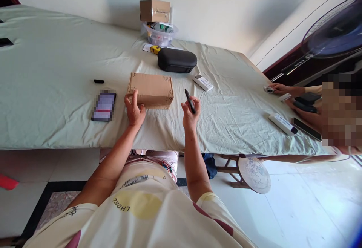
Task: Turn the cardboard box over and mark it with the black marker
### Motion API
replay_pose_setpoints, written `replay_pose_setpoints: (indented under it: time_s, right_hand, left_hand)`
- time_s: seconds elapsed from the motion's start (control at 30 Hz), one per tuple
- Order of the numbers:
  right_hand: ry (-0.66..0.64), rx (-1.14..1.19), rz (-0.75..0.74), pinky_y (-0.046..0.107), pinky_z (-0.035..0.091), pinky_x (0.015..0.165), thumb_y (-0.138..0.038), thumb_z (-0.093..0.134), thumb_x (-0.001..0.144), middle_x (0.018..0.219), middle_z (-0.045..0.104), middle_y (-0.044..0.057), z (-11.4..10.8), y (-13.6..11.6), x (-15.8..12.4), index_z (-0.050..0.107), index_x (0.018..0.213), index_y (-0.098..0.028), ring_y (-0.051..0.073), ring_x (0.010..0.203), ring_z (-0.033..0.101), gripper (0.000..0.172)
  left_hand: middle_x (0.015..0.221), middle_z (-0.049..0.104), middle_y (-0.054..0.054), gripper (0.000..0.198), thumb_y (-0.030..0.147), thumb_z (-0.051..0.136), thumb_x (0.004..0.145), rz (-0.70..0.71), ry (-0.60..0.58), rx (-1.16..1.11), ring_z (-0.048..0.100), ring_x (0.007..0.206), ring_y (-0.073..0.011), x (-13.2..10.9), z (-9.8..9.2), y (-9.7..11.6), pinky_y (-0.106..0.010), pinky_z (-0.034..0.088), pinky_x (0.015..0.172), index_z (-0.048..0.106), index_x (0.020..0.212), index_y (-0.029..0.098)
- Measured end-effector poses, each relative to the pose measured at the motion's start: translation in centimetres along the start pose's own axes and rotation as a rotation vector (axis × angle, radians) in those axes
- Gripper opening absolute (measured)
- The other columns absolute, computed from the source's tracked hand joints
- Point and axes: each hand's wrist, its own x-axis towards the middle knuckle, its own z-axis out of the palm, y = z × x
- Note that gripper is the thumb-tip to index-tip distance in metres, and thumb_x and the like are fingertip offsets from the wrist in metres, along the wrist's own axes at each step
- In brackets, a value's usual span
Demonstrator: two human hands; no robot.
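A closed brown cardboard box (151,86) lies on the green cloth in front of me, with small dark drawings near its corners. My left hand (135,109) grips its front left corner, thumb toward the front side and a finger up along the left end. To the right of the box, my right hand (191,112) is closed around a black marker (190,101), tip pointing up and away from me, apart from the box. A small black cap-like piece (98,81) lies left of the box. Below it a phone (103,106) lies with its screen lit.
Behind the box sit a black hard case (177,60), a yellow tape measure (155,49) and a plastic basket (160,37) with a smaller carton (155,10) above it. A white-grey box (203,83) lies right. Another person's hand (278,88) is at the far right, near a fan (333,33).
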Motion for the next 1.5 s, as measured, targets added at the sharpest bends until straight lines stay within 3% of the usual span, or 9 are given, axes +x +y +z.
replay_pose_setpoints:
  time_s: [0.13,0.27,0.57,0.83,1.03,1.2,1.27,1.5]
  right_hand:
    - [0.089,-0.155,-0.203,0.035,0.054,0.080,-0.059,0.057,0.102,0.090,0.062,0.002,1.6,-1.6,-3.1,0.064,0.103,-0.025,0.018,0.083,0.063,0.034]
    - [-0.008,-0.234,-0.382,0.039,0.054,0.084,-0.046,0.062,0.102,0.090,0.068,0.003,2.4,-2.3,-4.2,0.066,0.105,-0.025,0.020,0.083,0.066,0.021]
    - [0.005,-0.320,-0.402,0.037,0.051,0.084,-0.035,0.060,0.102,0.081,0.069,0.001,3.0,-1.8,-3.8,0.068,0.100,-0.025,0.018,0.078,0.066,0.013]
    - [0.104,-0.308,-0.301,0.038,0.051,0.083,-0.037,0.058,0.101,0.083,0.069,0.002,2.6,-1.9,-3.6,0.068,0.096,-0.024,0.020,0.080,0.066,0.016]
    - [-0.045,-0.304,-0.297,0.039,0.053,0.084,-0.039,0.060,0.099,0.082,0.069,0.003,3.0,-1.7,-3.6,0.070,0.096,-0.025,0.019,0.080,0.066,0.018]
    - [0.213,-0.232,-0.282,0.039,0.054,0.084,-0.042,0.054,0.103,0.091,0.069,0.005,2.0,-1.9,-3.1,0.067,0.100,-0.025,0.021,0.085,0.067,0.022]
    - [0.241,-0.277,-0.261,0.041,0.054,0.090,-0.042,0.052,0.103,0.096,0.070,0.006,1.3,-1.7,-1.8,0.067,0.107,-0.025,0.022,0.091,0.066,0.023]
    - [-0.163,-0.765,0.106,0.050,0.049,0.105,-0.041,0.057,0.097,0.132,0.068,0.017,0.6,1.3,4.0,0.062,0.143,-0.022,0.032,0.123,0.061,0.051]
  left_hand:
    - [0.167,0.036,-0.020,0.074,0.013,0.065,0.084,0.032,0.000,-0.014,0.038,0.158,-0.0355,0.0,0.0,-0.2,-0.051,0.030,0.134,0.048,0.156,0.016]
    - [0.167,0.035,-0.022,0.071,0.018,0.064,0.087,0.051,-0.012,-0.021,0.034,0.160,-0.0369,0.1,0.1,-0.3,-0.054,0.026,0.135,0.046,0.156,0.016]
    - [0.164,0.038,-0.020,0.078,0.010,0.061,0.079,0.041,-0.012,0.013,0.036,0.159,-0.0370,0.3,0.0,-0.3,-0.057,0.028,0.134,0.047,0.155,0.019]
    - [0.163,0.038,-0.020,0.079,0.009,0.060,0.078,0.044,-0.029,0.008,0.037,0.157,-0.0367,0.4,0.0,-0.5,-0.056,0.028,0.134,0.047,0.155,0.018]
    - [0.161,0.039,-0.021,0.079,0.010,0.060,0.079,0.059,-0.019,0.010,0.040,0.155,-0.0365,0.2,0.1,-0.7,-0.056,0.029,0.133,0.047,0.156,0.017]
    - [0.162,0.040,-0.019,0.078,0.011,0.062,0.080,0.076,0.000,0.001,0.040,0.155,-0.0353,0.1,0.3,-0.8,-0.054,0.032,0.132,0.048,0.156,0.021]
    - [0.160,0.041,-0.019,0.077,0.011,0.064,0.081,0.086,0.009,-0.001,0.041,0.154,-0.0351,0.1,0.5,-0.9,-0.053,0.033,0.132,0.049,0.156,0.020]
    - [0.157,0.042,-0.019,0.072,0.013,0.065,0.083,0.093,0.031,-0.010,0.044,0.152,-0.0350,0.1,0.7,-1.1,-0.051,0.035,0.131,0.050,0.153,0.021]
